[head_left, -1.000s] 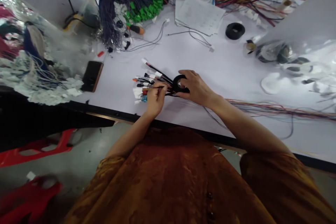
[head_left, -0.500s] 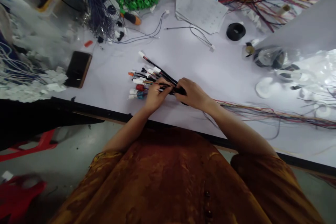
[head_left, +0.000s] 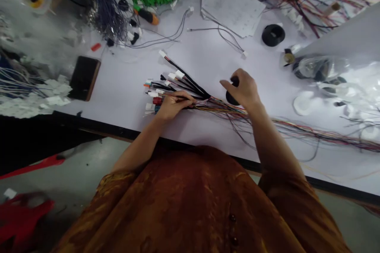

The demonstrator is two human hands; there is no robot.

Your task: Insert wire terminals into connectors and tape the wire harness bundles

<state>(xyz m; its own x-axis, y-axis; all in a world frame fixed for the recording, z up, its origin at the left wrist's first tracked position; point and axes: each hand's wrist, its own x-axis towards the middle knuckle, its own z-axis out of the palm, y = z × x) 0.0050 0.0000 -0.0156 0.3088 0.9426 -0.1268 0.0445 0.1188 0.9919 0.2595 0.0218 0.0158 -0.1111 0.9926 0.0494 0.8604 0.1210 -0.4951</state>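
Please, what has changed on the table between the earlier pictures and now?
The right hand moved right, away from the bundle of coloured wires with white connectors, carrying the black roll of tape with it. The left hand still grips the bundle in the same place. The dark phone has not moved.
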